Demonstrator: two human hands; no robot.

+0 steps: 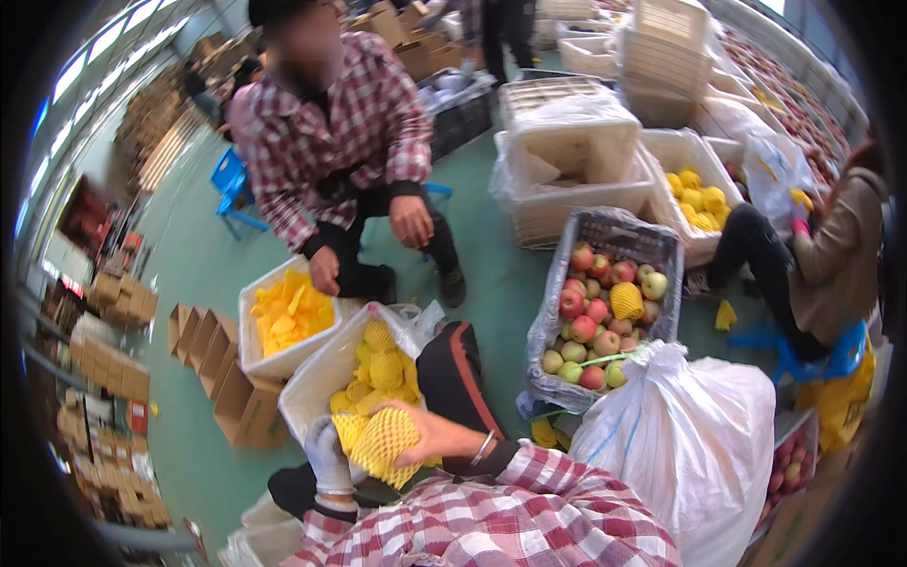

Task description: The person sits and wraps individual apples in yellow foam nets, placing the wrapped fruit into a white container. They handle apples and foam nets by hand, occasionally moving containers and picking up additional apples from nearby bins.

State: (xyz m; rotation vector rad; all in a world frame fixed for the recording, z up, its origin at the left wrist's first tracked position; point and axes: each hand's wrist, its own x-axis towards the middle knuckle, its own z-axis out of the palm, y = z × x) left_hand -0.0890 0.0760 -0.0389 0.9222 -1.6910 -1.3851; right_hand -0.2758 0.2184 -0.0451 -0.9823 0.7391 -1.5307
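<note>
My right hand, bare and with a bracelet at the wrist, grips a fruit in a yellow foam net. My left hand, in a pale glove, is closed around another piece of yellow foam netting close beside it; whether fruit is inside cannot be told. Both hands are over the near end of a plastic-lined white crate that holds several netted fruits. Beyond it, a white crate holds loose yellow foam nets.
A dark lined crate of apples stands to the right, behind a large white sack. Open cardboard boxes are at the left. A co-worker in a checked shirt sits opposite; another person sits at the right.
</note>
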